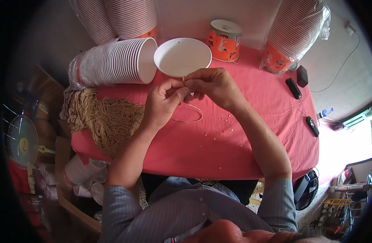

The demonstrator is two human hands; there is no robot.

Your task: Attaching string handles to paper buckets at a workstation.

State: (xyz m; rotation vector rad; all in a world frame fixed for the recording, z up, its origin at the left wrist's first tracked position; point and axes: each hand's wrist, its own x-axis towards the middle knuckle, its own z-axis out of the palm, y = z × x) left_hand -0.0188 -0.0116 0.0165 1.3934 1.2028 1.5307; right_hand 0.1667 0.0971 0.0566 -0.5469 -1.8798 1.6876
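My left hand and my right hand meet over the table, fingers closed in a pinch. Between their fingertips is a short pale end of cord, right at the near rim of a white paper bucket. From beneath the hands a thin beige cord trails in a loop onto the red cloth. The bucket's mouth faces up, and a small hole shows in its far rim. Whether the cord passes through the near rim, I cannot tell; my fingers cover that spot.
A nested stack of white buckets lies at the left, above a heap of beige cords. An orange patterned bucket stands upside down behind. Wrapped buckets rise at the right, near black devices. Small pale bits dot the red tablecloth.
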